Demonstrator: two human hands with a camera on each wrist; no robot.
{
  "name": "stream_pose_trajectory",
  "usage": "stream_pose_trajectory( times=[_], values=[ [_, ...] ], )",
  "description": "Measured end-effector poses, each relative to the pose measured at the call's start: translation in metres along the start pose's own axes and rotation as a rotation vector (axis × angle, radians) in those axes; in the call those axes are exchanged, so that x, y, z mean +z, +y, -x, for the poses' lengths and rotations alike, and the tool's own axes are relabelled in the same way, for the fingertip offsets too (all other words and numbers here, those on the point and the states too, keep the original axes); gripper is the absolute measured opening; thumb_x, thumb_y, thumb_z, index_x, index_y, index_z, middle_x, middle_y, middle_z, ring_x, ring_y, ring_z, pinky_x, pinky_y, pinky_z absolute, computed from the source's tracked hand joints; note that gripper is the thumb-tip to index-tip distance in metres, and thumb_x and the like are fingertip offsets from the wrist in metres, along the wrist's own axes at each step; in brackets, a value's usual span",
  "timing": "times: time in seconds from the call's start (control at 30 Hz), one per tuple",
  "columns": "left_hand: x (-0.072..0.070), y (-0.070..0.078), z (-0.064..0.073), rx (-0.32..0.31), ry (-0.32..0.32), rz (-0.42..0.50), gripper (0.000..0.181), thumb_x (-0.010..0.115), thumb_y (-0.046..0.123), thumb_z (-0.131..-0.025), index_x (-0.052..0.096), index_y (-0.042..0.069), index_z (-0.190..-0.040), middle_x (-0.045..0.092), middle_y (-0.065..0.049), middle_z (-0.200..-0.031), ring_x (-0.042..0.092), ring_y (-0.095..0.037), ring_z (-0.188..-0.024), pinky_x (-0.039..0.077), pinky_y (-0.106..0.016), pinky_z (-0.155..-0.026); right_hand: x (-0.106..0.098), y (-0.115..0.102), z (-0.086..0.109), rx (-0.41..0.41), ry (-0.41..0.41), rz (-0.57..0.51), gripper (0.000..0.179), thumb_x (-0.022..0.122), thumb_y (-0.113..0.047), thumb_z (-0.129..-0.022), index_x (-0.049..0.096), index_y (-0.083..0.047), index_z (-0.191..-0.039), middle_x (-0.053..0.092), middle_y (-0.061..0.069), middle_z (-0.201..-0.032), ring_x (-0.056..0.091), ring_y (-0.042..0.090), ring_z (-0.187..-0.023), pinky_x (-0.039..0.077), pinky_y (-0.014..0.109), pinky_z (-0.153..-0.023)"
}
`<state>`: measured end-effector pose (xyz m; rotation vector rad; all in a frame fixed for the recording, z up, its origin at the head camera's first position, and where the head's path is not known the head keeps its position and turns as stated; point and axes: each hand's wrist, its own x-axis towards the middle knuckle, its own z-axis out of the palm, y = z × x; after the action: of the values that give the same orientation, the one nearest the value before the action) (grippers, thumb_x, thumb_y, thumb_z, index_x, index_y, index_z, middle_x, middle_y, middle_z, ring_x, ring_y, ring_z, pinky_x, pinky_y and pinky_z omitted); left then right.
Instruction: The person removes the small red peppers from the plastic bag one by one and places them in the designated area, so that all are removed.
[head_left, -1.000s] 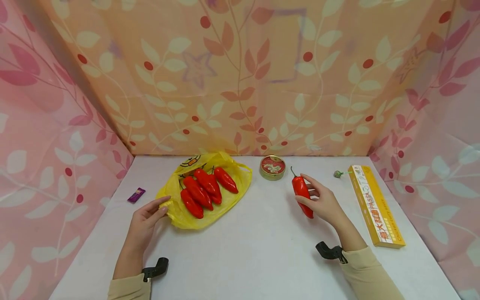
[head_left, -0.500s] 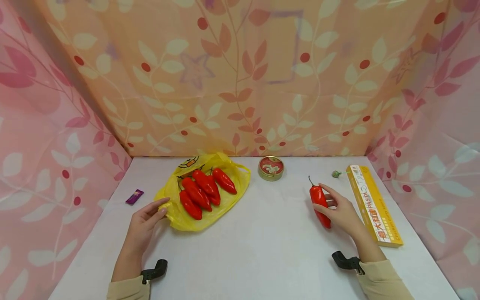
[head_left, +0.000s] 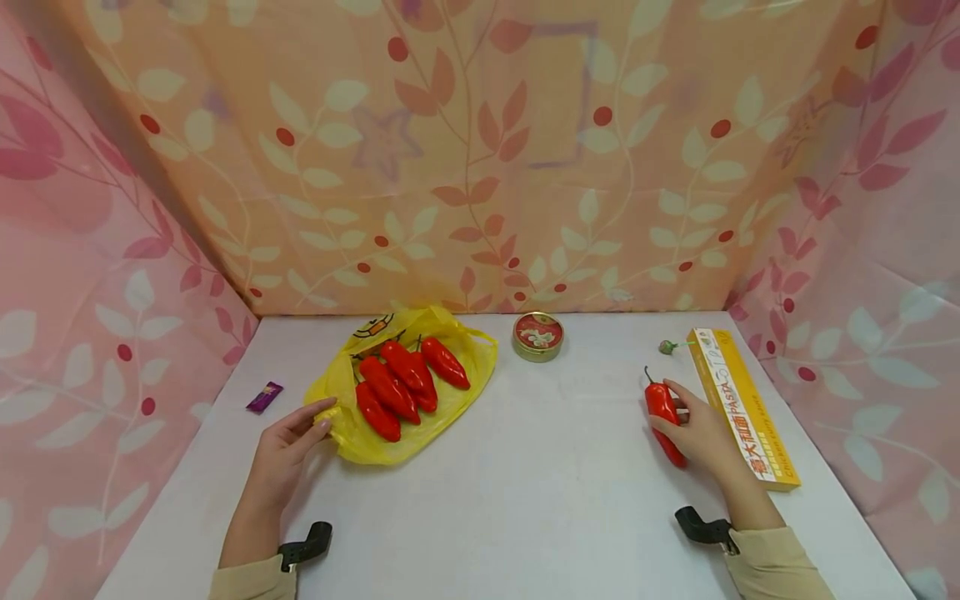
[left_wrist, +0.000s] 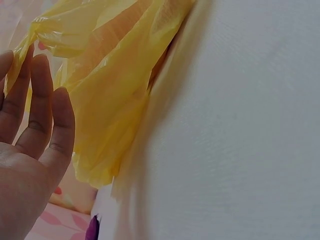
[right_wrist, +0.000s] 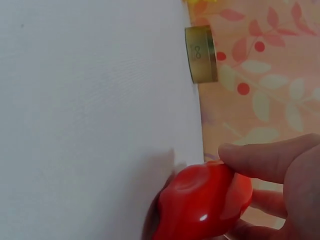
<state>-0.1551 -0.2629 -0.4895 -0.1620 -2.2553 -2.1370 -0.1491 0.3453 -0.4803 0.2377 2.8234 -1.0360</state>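
Observation:
My left hand (head_left: 283,458) pinches the near left edge of a yellow plastic bag (head_left: 435,433), and the left wrist view shows the bag's crinkled film (left_wrist: 107,110) rising from the fingertips. Several glossy red chili peppers (head_left: 388,390) with dark stems lie on the spread bag. Over at the right, my right hand (head_left: 703,433) holds one more red pepper (head_left: 662,405) between thumb and fingers, its stem pointing away from me. Close up in the right wrist view, that pepper (right_wrist: 205,200) is low over the white tabletop, with its shadow beside it.
A round red-and-gold tin (head_left: 537,336) stands at the back middle. Right of the right hand lies a long yellow pasta box (head_left: 744,408), with a small green wrapped lollipop (head_left: 667,347) by its far end. A purple wrapped sweet (head_left: 265,397) is at the left. Patterned cloth walls (head_left: 480,167) enclose the table.
My right hand has carried the pepper rightward and a little nearer to me, toward the pasta box. The left hand keeps its pinch on the bag. The head view has shifted slightly.

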Motion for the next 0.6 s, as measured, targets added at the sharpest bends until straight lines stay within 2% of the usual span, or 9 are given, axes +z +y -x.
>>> stream_pose_trajectory(
  times=[0.17, 0.4, 0.6],
  values=[
    [-0.0002, -0.0008, -0.0007, -0.013, 0.010, -0.009, 0.046, 0.063, 0.016, -0.101, 0.054, -0.006, -0.140, 0.064, 0.008, -0.131, 0.064, -0.002, -0.112, 0.055, -0.019, -0.092, -0.0005, 0.0023, 0.0006, 0.035, 0.011, 0.037, 0.086, 0.067, -0.041, -0.096, 0.022, -0.004, -0.159, 0.048, 0.035, -0.138, 0.052, 0.046, -0.116, 0.058, 0.056, -0.088],
    [-0.0014, -0.0024, -0.0010, 0.005, -0.008, 0.011, 0.045, 0.062, 0.013, -0.101, 0.053, -0.008, -0.140, 0.065, 0.008, -0.131, 0.063, -0.002, -0.113, 0.055, -0.019, -0.093, 0.0010, 0.0049, 0.0002, 0.048, 0.023, 0.112, 0.085, 0.063, -0.044, -0.098, 0.023, 0.000, -0.158, 0.043, 0.038, -0.144, 0.048, 0.048, -0.119, 0.046, 0.068, -0.100],
    [0.0000, -0.0008, 0.0004, 0.005, -0.009, 0.009, 0.046, 0.062, 0.014, -0.101, 0.053, -0.007, -0.140, 0.065, 0.009, -0.131, 0.063, -0.002, -0.115, 0.054, -0.018, -0.094, -0.0004, 0.0037, -0.0002, 0.038, 0.047, 0.111, 0.084, 0.064, -0.042, -0.097, 0.024, 0.002, -0.157, 0.042, 0.038, -0.145, 0.046, 0.050, -0.122, 0.047, 0.068, -0.098]
  ],
)
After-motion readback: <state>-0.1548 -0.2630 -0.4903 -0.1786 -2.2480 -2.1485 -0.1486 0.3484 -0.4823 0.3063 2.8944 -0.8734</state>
